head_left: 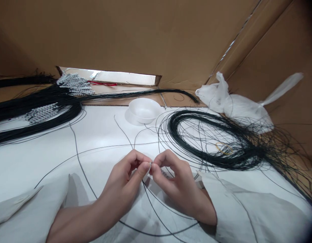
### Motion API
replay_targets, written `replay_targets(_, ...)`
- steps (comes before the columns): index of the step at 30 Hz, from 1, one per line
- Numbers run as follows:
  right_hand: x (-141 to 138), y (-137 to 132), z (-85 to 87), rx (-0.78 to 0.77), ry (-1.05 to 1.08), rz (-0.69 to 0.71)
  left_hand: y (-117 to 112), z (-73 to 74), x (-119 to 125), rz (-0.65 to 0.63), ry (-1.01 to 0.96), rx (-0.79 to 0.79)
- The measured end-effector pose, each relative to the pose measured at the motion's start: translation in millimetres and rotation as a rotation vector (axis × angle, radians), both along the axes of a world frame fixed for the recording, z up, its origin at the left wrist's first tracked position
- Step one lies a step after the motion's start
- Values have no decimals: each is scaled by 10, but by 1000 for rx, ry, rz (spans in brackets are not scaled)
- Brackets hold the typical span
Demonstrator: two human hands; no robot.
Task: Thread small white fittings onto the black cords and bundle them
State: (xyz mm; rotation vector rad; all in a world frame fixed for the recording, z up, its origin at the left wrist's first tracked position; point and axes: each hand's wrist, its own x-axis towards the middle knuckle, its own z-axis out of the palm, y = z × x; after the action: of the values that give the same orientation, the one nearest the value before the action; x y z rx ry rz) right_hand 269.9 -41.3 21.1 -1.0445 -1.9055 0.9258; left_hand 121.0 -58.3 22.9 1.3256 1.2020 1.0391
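My left hand (128,175) and my right hand (174,182) meet fingertip to fingertip over the middle of the white table (102,118). Both are closed in a pinch, thumb against index finger. A tiny pale piece (151,163) shows between the fingertips; its kind is too small to make out. Thin black cord (156,212) emerges beneath my left fingers and curves toward the front edge. More cord ends stick up behind my left hand. Partly hidden by my right hand lies a small black-and-white patterned thing (167,172).
A white bowl (145,110) stands behind the hands. To the right lie a coiled black cord bundle (206,155), a yellow rubber band (223,148) and a white plastic bag (234,101). At left are black cord bundles with black-and-white twisted pieces (75,84). Cardboard walls (145,37) enclose the table.
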Motion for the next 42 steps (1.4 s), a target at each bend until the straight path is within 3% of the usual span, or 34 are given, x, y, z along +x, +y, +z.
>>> replay_targets(20, 10, -2, -2, -43, -19, -11, 54, 36, -43, 57, 146, 6)
replay_targets(42, -4, 12, 4, -22, -39, -18, 72, 50, -52, 15, 240, 25)
